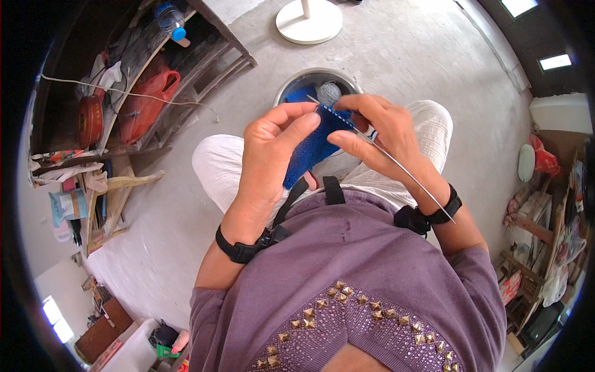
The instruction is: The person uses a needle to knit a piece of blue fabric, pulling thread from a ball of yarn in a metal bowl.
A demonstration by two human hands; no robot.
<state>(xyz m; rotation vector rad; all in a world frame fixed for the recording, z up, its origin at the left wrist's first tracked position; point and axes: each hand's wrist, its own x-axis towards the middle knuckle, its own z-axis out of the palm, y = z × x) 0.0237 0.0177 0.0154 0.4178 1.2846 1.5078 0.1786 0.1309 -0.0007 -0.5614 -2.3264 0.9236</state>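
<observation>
My left hand pinches the top left corner of a blue knitted piece between thumb and forefinger. The fabric hangs down beside the palm, over my lap. A row of light stitches runs along its upper edge on a long metal knitting needle. My right hand is around the needle and the fabric's right end, with the thumb below. The needle's free end reaches across my right wrist. A short pointed tip shows above the left fingertips; whether it belongs to a second needle, I cannot tell.
Just beyond my hands a metal basin stands on the concrete floor, holding a ball of grey yarn and blue material. Farther off is a round white stand base. A wooden cabinet with a red plastic bag stands left.
</observation>
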